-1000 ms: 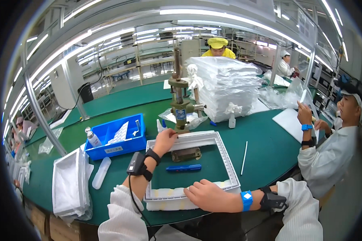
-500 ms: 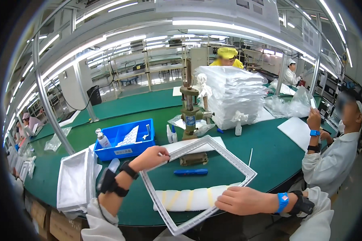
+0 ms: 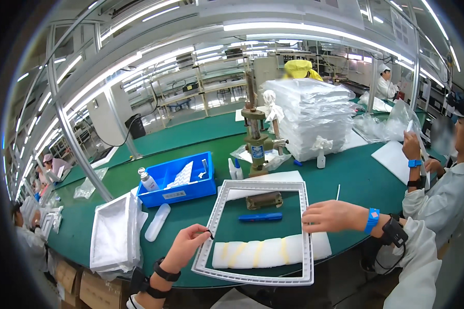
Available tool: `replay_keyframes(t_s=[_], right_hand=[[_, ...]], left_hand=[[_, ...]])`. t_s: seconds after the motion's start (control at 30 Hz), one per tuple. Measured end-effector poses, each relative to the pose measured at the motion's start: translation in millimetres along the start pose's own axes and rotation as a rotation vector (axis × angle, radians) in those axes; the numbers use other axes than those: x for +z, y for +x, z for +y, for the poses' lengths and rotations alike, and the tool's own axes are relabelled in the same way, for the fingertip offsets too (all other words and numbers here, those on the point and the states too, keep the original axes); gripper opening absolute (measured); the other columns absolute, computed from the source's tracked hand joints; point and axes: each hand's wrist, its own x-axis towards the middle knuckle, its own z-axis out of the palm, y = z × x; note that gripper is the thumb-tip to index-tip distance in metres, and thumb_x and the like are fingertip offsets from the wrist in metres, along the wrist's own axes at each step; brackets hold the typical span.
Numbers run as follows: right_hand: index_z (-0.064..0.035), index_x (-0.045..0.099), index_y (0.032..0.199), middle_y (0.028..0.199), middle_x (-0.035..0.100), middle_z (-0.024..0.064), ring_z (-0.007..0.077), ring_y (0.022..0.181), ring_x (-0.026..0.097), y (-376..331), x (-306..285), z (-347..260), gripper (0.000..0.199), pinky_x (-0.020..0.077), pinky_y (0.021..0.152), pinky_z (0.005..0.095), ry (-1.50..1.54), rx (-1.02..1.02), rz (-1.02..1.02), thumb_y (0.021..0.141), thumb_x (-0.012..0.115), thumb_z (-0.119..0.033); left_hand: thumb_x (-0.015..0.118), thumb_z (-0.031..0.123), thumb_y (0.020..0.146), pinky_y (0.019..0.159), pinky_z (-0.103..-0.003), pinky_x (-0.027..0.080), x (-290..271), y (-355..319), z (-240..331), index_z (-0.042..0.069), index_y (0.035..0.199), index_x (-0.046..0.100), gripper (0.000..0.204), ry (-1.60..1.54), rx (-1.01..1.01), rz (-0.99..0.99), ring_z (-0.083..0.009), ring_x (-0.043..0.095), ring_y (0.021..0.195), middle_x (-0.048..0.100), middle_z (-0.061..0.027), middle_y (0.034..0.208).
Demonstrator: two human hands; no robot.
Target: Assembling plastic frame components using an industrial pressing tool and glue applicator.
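A white rectangular plastic frame, with small marks or holes along its rim and one curved side, is held over the green bench near its front edge. My right hand grips its right side, fingers bent over the rim. My left hand is at its left side, thumb and forefinger pinched on a small black piece against or close to the rim; its kind is too small to tell. Through the frame's opening show a white foam pad with yellow strips, a blue pen and the metal base of a hand press.
The hand press stands behind the frame. A blue bin with a bottle sits left of it, and a stack of white trays farther left. Bagged white parts are piled at the back. A co-worker sits at the right.
The frame has turned from a diagonal tilt to nearly square with me. My right hand has moved up along its right side, my left hand down along its left side. The view has shifted.
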Motion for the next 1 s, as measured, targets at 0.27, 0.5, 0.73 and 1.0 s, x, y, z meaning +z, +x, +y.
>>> replay_keyframes(t_s=[0.27,0.5,0.73,1.0], right_hand=[[-0.0126,0.055,0.097,0.107,0.059,0.0015,0.018,0.107,0.062,-4,24,34,0.016,0.0529,0.094,0.0294,-0.11,0.049,-0.014,0.083,0.061,-0.008],[-0.0128,0.056,0.1,0.11,0.061,0.0024,0.0186,0.11,0.061,-8,26,34,0.018,0.0512,0.095,0.0311,-0.114,0.075,-0.057,0.083,0.06,-0.008],[-0.013,0.057,0.104,0.112,0.062,0.0024,0.0178,0.111,0.061,-8,31,34,0.019,0.0508,0.094,0.0307,-0.111,0.079,-0.059,0.085,0.059,-0.009],[-0.0135,0.057,0.103,0.112,0.062,0.0016,0.016,0.11,0.061,-11,31,34,0.019,0.0507,0.09,0.0289,-0.121,0.096,-0.054,0.085,0.06,-0.009]], left_hand=[[0.064,0.014,0.094,0.079,-0.022,0.048,15,-8,-12,-0.001,0.108,0.065,0.021,-0.1,-0.04,-0.039,-0.0078,0.06,0.086,0.066,-0.003,0.095],[0.064,0.011,0.094,0.084,-0.025,0.05,19,-1,-27,-0.004,0.113,0.061,0.025,-0.146,-0.01,-0.05,-0.0109,0.063,0.092,0.068,-0.0066,0.102],[0.063,0.008,0.093,0.087,-0.025,0.05,21,-1,-25,-0.005,0.113,0.061,0.024,-0.041,-0.047,-0.059,-0.0107,0.062,0.095,0.067,-0.0061,0.105],[0.065,0.008,0.091,0.087,-0.027,0.05,20,5,-30,-0.005,0.107,0.063,0.021,0.12,0.069,-0.054,-0.0128,0.062,0.097,0.065,-0.0082,0.113]])
